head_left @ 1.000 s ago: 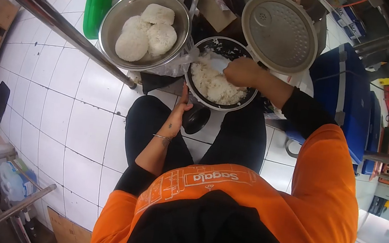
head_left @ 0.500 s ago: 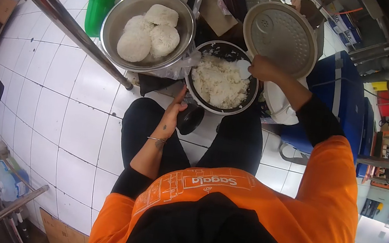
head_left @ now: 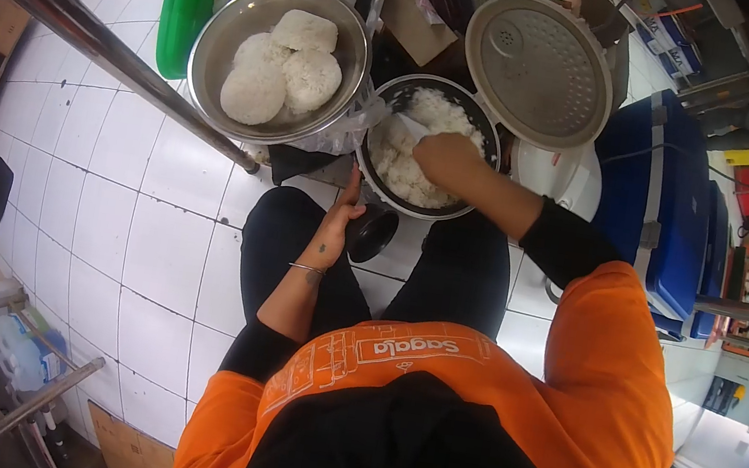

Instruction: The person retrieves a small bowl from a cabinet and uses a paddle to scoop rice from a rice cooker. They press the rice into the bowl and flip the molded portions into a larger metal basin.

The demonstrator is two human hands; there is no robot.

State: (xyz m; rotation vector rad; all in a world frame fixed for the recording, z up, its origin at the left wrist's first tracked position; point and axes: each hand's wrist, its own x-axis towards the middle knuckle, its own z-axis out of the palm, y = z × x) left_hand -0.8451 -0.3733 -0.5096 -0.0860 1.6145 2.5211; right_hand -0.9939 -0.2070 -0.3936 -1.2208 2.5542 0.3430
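My right hand (head_left: 448, 161) is closed on a white rice paddle (head_left: 413, 127), whose blade is at the left part of the rice (head_left: 415, 187) in a dark, round pot (head_left: 496, 146). In my left hand (head_left: 338, 219) is a round black object (head_left: 373, 234), perhaps a bowl, held below the pot, between my knees. Left of the pot, a steel bowl (head_left: 199, 77) holds several rounded rice portions (head_left: 254, 92). Part of the rice is hidden under my right hand and forearm.
An open rice cooker lid (head_left: 539, 73) stands behind the pot, at the right. A metal pole (head_left: 129, 62) slants across the left side. Blue cooler boxes (head_left: 656, 199) are at the right, and a green container (head_left: 182, 2) is behind the steel bowl.
My right hand has moved left from the pot's right rim to over the rice, taking the paddle across to its left part. My left hand has hardly moved.
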